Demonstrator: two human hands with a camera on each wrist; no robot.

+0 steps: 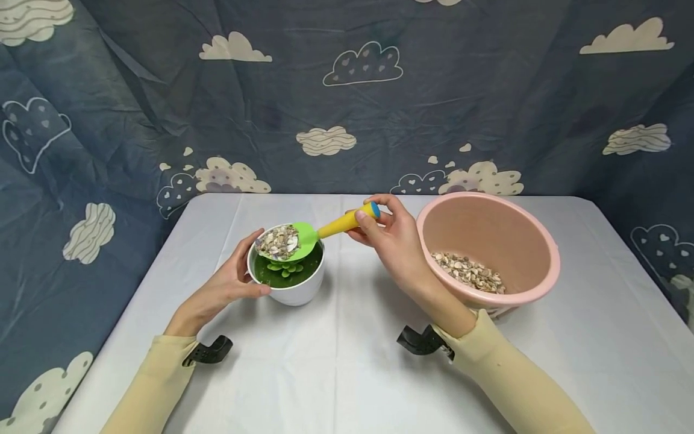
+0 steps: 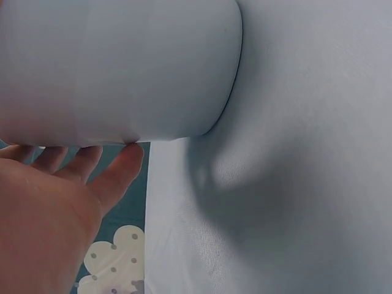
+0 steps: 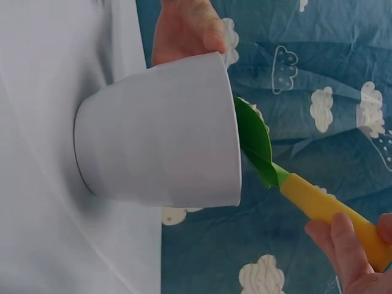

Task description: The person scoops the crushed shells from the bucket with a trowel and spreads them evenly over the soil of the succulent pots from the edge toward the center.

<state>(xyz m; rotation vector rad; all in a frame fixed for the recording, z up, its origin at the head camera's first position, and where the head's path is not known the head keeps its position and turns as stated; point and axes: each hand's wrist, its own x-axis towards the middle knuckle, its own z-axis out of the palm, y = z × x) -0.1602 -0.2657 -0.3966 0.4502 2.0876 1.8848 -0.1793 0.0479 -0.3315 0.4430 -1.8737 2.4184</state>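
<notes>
In the head view my right hand (image 1: 398, 244) grips the yellow handle of a small shovel (image 1: 341, 225) with a green blade. Crushed shells (image 1: 276, 242) are heaped on the blade, which is over the far side of a white flower pot (image 1: 296, 295). A green succulent (image 1: 284, 269) shows inside the pot, partly hidden under the blade. My left hand (image 1: 234, 276) holds the pot from the left, thumb at the near rim and fingers along the far-left side. From the right wrist view, the blade's green underside is at the pot's rim.
To the right stands a pink basin (image 1: 544, 289) with more crushed shells (image 1: 470, 273) at its bottom. A white cloth (image 1: 336, 374) covers the table. Behind it hangs a dark blue curtain (image 1: 271, 108) with cloud prints.
</notes>
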